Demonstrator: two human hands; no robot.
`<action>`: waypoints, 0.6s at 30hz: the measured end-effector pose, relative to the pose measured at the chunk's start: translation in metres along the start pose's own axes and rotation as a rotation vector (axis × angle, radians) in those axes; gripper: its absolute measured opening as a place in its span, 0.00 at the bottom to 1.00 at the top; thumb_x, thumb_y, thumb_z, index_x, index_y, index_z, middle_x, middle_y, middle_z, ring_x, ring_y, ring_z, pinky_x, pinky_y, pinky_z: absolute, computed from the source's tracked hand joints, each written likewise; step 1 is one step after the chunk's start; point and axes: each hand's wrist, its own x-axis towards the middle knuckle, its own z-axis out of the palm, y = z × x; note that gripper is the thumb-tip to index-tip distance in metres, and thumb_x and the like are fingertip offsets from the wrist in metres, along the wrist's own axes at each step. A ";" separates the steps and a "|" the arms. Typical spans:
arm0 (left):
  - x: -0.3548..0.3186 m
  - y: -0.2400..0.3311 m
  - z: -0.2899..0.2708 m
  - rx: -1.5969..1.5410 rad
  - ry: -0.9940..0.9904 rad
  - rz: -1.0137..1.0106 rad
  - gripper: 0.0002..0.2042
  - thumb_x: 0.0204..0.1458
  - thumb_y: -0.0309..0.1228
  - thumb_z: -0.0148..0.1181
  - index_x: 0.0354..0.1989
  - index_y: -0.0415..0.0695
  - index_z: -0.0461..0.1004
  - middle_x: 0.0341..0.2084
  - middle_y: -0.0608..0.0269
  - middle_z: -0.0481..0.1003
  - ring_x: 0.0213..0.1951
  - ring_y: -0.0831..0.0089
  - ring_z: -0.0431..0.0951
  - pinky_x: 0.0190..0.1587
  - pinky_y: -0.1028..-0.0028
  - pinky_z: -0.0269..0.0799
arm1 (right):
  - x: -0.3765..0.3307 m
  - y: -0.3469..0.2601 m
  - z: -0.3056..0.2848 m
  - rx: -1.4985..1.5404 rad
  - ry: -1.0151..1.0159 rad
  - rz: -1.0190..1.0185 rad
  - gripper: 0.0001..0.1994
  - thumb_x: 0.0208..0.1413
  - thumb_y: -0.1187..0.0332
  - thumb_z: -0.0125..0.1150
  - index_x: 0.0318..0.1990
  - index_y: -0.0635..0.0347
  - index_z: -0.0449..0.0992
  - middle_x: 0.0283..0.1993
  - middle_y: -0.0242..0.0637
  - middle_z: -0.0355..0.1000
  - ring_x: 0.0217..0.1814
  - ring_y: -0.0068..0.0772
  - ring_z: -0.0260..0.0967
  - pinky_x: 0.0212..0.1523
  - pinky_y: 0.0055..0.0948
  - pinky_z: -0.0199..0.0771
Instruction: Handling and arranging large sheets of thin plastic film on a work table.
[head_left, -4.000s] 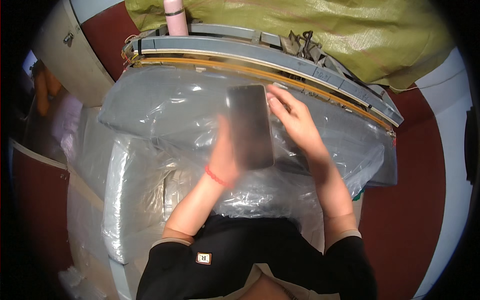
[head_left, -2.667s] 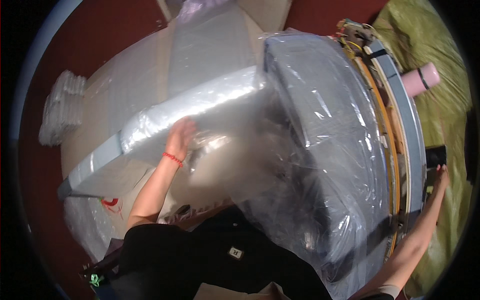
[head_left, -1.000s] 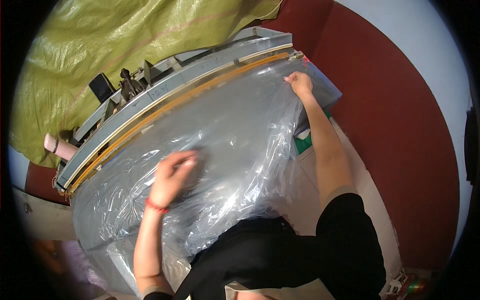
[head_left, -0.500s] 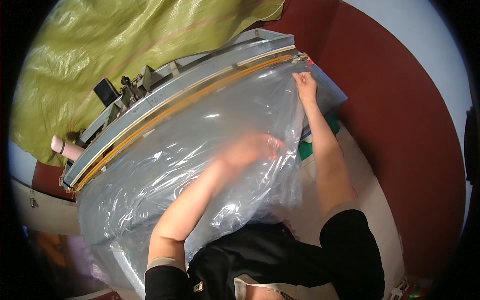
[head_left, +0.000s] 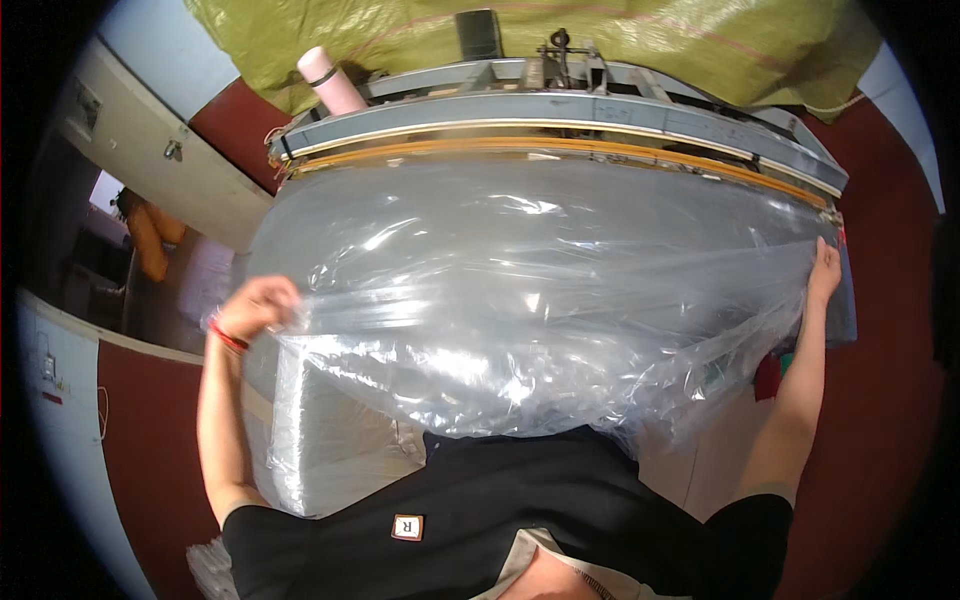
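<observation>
A wide sheet of clear plastic film [head_left: 520,270] stretches across the machine's front, creased and shiny, its lower part hanging in folds against my body. My left hand [head_left: 260,305], with a red band at the wrist, is closed on the film's left edge and slightly blurred. At the far right, my right hand [head_left: 825,272] pinches the film's right edge just below the bar's end. Between the two hands the film is pulled into long taut wrinkles. Behind it runs a long grey metal sealing bar [head_left: 560,108] with an orange strip [head_left: 520,143] along its near side.
A pink roll [head_left: 333,82] leans at the bar's left end. A dark upright panel [head_left: 479,36] and a metal clamp [head_left: 562,55] stand behind the bar. A large yellow-green woven sheet [head_left: 660,40] covers the back. On the left is an open door [head_left: 165,150].
My left hand has swung from the middle of the film out to its left edge and closed there. My right hand keeps its edge. The view has turned leftward.
</observation>
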 end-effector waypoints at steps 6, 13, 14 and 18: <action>0.018 0.052 -0.113 1.043 1.160 0.489 0.06 0.45 0.27 0.55 0.24 0.39 0.66 0.20 0.62 0.70 0.21 0.72 0.68 0.25 0.76 0.65 | -0.004 -0.022 0.011 -0.148 -0.039 -0.046 0.18 0.50 0.55 0.55 0.29 0.65 0.69 0.24 0.34 0.66 0.27 0.24 0.60 0.33 0.24 0.62; 0.144 -0.014 0.046 1.136 0.296 0.563 0.30 0.44 0.39 0.55 0.55 0.41 0.56 0.58 0.50 0.51 0.61 0.57 0.48 0.59 0.62 0.47 | 0.007 0.003 -0.018 -0.317 0.023 -0.145 0.20 0.50 0.52 0.54 0.29 0.65 0.69 0.25 0.39 0.67 0.28 0.35 0.62 0.34 0.29 0.63; 0.146 -0.042 0.036 1.086 0.296 0.363 0.32 0.45 0.42 0.54 0.58 0.42 0.51 0.60 0.53 0.46 0.62 0.56 0.42 0.60 0.61 0.44 | 0.014 0.020 -0.031 -0.317 0.060 -0.129 0.20 0.50 0.52 0.53 0.29 0.65 0.68 0.25 0.40 0.67 0.28 0.35 0.63 0.34 0.29 0.63; 0.124 -0.054 0.049 1.154 0.366 0.300 0.29 0.46 0.40 0.53 0.56 0.42 0.55 0.59 0.51 0.50 0.61 0.56 0.47 0.59 0.63 0.49 | 0.014 0.051 -0.081 -0.368 -0.007 -0.006 0.21 0.51 0.51 0.51 0.30 0.66 0.67 0.25 0.39 0.66 0.28 0.33 0.61 0.35 0.30 0.63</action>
